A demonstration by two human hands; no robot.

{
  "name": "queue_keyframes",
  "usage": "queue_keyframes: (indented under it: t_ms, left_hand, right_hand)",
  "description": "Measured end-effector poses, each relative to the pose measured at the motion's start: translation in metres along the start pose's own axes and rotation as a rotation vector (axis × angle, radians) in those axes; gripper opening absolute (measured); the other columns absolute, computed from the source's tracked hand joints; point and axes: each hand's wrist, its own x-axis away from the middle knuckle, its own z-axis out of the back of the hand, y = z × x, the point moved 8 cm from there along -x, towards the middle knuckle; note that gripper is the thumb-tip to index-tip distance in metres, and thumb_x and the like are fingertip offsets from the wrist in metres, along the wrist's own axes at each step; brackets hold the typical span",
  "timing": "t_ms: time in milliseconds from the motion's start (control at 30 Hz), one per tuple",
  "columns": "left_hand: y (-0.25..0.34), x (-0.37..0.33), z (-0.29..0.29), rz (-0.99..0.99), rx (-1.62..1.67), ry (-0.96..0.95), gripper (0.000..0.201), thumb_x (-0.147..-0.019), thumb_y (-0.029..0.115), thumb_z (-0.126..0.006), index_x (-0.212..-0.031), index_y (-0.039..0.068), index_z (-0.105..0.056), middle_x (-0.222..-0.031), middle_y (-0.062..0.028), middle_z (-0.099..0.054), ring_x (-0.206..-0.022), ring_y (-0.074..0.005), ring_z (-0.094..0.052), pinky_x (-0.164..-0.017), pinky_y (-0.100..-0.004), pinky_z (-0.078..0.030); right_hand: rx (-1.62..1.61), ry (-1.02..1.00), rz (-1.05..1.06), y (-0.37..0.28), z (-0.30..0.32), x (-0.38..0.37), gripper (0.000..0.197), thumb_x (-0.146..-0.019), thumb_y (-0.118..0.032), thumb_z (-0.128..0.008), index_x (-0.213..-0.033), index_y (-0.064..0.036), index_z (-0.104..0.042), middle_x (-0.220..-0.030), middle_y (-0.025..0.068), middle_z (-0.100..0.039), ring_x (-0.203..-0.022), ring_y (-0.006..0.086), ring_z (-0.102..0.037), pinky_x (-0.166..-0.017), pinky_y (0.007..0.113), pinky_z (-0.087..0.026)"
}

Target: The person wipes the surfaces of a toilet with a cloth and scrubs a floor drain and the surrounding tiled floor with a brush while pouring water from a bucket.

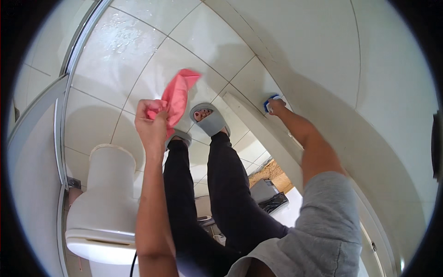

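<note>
A pink cloth (177, 94) hangs from my left hand (153, 119), whose fingers are closed around one end of it. The cloth's loose end sticks out away from me above the tiled floor (152, 69). Far to the right, my outstretched right hand (277, 107) grips a scrub brush (269, 102) with blue bristles and a whitish body. The brush is down low, where the floor tiles meet the wall, and looks to be touching there. My fingers cover most of its body.
A white toilet (110, 177) stands at my left, beside a metal-framed glass shower screen (59, 115). Wet, foamy patches (121, 34) shine on the far-left tiles. An open door (258, 127) stands between my legs and my right arm. My feet wear grey slides (210, 119).
</note>
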Motion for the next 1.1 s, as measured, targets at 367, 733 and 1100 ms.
queue_keyframes:
  t_ms: [367,733,1100]
  left_hand:
    - [-0.041,0.083,-0.170,-0.469,-1.010,-1.244,0.052,-0.060,-0.007,-0.055,-0.108,0.011,-0.058,-0.111,-0.0100,-0.056,-0.097,-0.0274,-0.057,-0.080,-0.0349,-0.046]
    - [-0.081,0.180,-0.193,-0.928,-1.192,-1.622,0.031,-0.066,0.021,-0.066,-0.095,0.010,-0.059,-0.078,-0.0085,-0.057,-0.067,-0.0222,-0.062,-0.055,-0.0326,-0.050]
    - [-0.122,0.220,-0.153,-1.159,-0.892,-1.785,0.024,-0.070,0.021,-0.060,-0.089,0.005,-0.057,-0.074,-0.0092,-0.058,-0.062,-0.0240,-0.062,-0.053,-0.0325,-0.049]
  right_hand:
    - [-0.315,-0.221,1.156,-0.253,-0.138,0.287,0.068,-0.069,-0.029,-0.069,-0.118,0.0024,-0.034,-0.116,0.0246,-0.041,-0.111,0.0377,-0.041,-0.090,0.045,-0.037]
    - [-0.319,0.017,-0.136,0.078,-0.043,0.050,0.095,-0.065,-0.037,-0.073,-0.132,-0.0007,-0.015,-0.125,0.0208,-0.040,-0.111,0.0328,-0.046,-0.088,0.044,-0.042]
    - [-0.165,0.045,1.154,-0.116,-0.175,0.306,0.058,-0.071,-0.015,-0.060,-0.121,0.0002,-0.035,-0.109,0.0204,-0.045,-0.105,0.0379,-0.043,-0.085,0.045,-0.042]
